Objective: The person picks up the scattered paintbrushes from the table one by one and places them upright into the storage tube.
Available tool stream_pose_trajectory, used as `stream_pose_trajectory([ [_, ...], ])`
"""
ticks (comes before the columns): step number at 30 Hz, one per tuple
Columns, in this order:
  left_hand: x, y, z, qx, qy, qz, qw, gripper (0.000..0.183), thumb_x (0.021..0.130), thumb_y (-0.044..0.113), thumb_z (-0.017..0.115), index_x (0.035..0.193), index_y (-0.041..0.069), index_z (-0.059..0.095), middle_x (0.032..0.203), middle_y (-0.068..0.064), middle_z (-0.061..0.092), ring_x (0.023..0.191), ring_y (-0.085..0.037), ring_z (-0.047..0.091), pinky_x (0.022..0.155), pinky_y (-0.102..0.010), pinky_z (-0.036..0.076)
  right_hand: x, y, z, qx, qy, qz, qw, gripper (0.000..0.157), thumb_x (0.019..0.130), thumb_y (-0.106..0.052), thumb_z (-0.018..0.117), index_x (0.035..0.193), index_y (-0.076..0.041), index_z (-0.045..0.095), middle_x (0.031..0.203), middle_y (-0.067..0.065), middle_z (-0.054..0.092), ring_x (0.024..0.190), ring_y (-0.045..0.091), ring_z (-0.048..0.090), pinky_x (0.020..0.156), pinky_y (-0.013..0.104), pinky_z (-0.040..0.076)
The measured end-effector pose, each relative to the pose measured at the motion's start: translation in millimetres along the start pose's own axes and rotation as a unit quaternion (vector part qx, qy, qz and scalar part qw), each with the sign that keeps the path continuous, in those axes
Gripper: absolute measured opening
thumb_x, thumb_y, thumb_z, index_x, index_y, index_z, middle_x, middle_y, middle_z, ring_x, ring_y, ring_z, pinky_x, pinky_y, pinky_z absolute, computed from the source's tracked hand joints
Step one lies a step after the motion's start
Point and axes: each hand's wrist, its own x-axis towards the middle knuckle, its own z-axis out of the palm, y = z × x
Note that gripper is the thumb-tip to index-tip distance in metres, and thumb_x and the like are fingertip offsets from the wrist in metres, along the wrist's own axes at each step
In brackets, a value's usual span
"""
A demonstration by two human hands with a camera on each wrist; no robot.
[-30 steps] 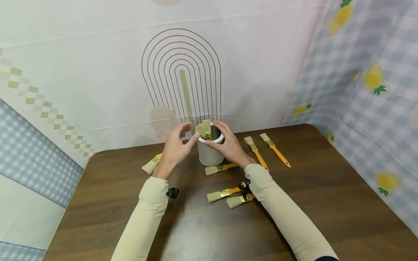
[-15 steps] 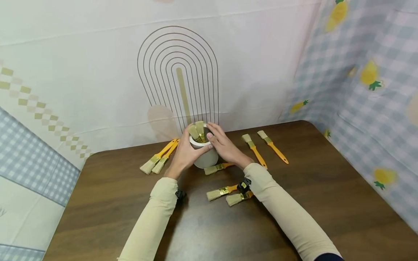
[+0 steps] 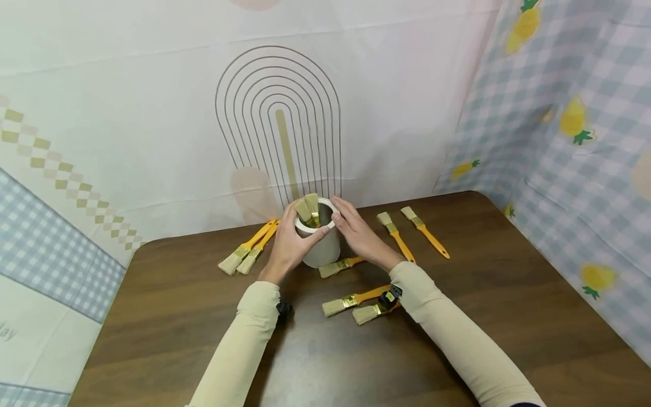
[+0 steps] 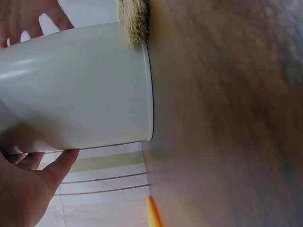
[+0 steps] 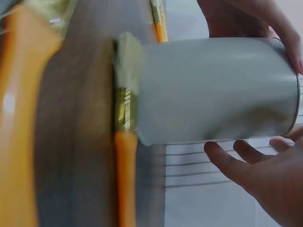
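A tall grey cylindrical container (image 3: 322, 253) with a white rim stands upright at the back of the table. Bristle ends of paintbrushes (image 3: 308, 209) stick up out of its left side. My left hand (image 3: 294, 240) holds the container near the top, thumb across the front and fingers round the far left. My right hand (image 3: 360, 230) is at the opposite side, thumb tip right at the rim, fingers fairly straight beside the wall. One paintbrush (image 5: 125, 113) lies at the container's foot. The left wrist view shows both hands flanking the container wall (image 4: 85, 90).
Two paintbrushes (image 3: 249, 249) with orange handles lie to the left. Another pair of brushes (image 3: 351, 302) lies in front, partly under the right wrist. Two more brushes (image 3: 426, 233) rest to the right on the brown table (image 3: 315, 362). A patterned cloth (image 3: 407, 113) hangs behind.
My left hand has moved right onto the container, which has shifted slightly left in view, uncovering the left brushes. My right hand has drawn back a little to the right.
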Motion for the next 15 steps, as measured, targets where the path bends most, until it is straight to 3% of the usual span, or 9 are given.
stream_pose_trajectory([
  [3,-0.8,-0.9,-0.1,-0.006,0.009,0.012,0.9999,0.084,0.085,0.047,0.084,0.157,0.025,0.048,0.160,-0.002,0.045,0.144,-0.023,0.046,0.115,-0.052,0.040,-14,3,-12.3,-0.004,0.023,0.022,0.999,0.070,0.112,-0.052,0.041,0.169,-0.016,0.024,0.172,0.013,0.023,0.155,0.035,0.031,0.120,0.062,0.032],
  [7,0.3,-1.5,-0.5,0.002,0.014,0.019,0.9997,0.083,0.084,0.047,0.084,0.156,0.023,0.050,0.160,-0.001,0.046,0.144,-0.023,0.047,0.116,-0.051,0.040,-35,8,-44.3,-0.027,0.064,0.043,0.997,0.065,0.111,-0.044,0.053,0.164,-0.012,0.037,0.162,0.016,0.042,0.140,0.038,0.050,0.113,0.061,0.042],
  [10,1.6,-2.2,-0.9,0.013,0.011,0.021,0.9996,0.083,0.084,0.047,0.084,0.156,0.020,0.051,0.159,-0.003,0.047,0.142,-0.024,0.048,0.114,-0.050,0.041,-48,17,-75.3,-0.080,0.090,0.070,0.990,0.060,0.110,-0.044,0.055,0.158,-0.009,0.046,0.155,0.017,0.050,0.137,0.040,0.052,0.111,0.061,0.043],
  [14,2.5,-3.2,-0.6,0.023,0.003,0.023,0.9995,0.084,0.085,0.047,0.083,0.156,0.018,0.050,0.159,-0.004,0.047,0.141,-0.026,0.049,0.114,-0.050,0.042,-62,33,-114.3,-0.155,0.095,0.128,0.975,0.059,0.110,-0.045,0.054,0.154,-0.005,0.051,0.151,0.021,0.053,0.132,0.043,0.054,0.105,0.062,0.046],
  [15,2.5,-3.4,-0.1,0.024,0.002,0.022,0.9995,0.084,0.085,0.048,0.083,0.157,0.018,0.050,0.159,-0.004,0.046,0.141,-0.026,0.049,0.113,-0.050,0.042,-65,39,-122.7,-0.167,0.091,0.141,0.972,0.060,0.110,-0.046,0.054,0.153,-0.004,0.051,0.150,0.022,0.054,0.124,0.042,0.058,0.100,0.060,0.049],
])
